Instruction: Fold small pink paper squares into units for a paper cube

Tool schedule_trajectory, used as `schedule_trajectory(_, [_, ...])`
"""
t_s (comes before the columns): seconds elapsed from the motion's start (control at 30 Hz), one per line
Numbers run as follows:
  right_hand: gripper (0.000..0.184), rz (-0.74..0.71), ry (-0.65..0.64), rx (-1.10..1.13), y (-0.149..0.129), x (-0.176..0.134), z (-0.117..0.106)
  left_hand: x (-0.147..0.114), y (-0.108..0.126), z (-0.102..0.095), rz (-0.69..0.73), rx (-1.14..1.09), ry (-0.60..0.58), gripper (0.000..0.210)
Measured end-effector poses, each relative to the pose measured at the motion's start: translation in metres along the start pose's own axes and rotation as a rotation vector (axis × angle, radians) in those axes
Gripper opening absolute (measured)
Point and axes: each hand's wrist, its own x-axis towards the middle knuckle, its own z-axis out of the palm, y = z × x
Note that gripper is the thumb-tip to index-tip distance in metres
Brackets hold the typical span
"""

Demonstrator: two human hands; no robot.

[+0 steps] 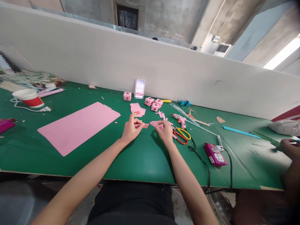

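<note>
My left hand [131, 128] pinches a small folded piece of pink paper [145, 126] between thumb and fingertips, just above the green table. To its right, the fingers of my right hand [164, 131] are closed at the edge of some pink paper pieces [154, 123]; whether they lift one is hard to make out. Behind my hands lie a stack of pink paper squares [136, 107] and narrow pink paper strips [161, 115]. Several folded pink paper cubes [149, 101] with dark diamond openings sit farther back.
A large pink sheet [79, 128] lies left, near a red-and-white cup [29, 98]. Scissors [182, 135], a pink glue gun [180, 120] and a magenta power strip [215, 154] with a black cable are right. A phone [139, 89] leans on the white partition. Another person's hand [290, 148] is far right.
</note>
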Motion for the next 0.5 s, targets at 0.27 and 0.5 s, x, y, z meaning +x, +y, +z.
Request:
schedule_trajectory(0.27, [0.017, -0.012, -0.118, 0.128, -0.030, -0.012, 0.008, -0.003, -0.008, 0.007, 0.002, -0.027, -0.001, 0.051])
schedule_trajectory(0.5, [0.035, 0.060, -0.249, 0.195, -0.038, -0.017, 0.019, -0.005, -0.005, 0.008, -0.009, -0.012, -0.071, 0.051])
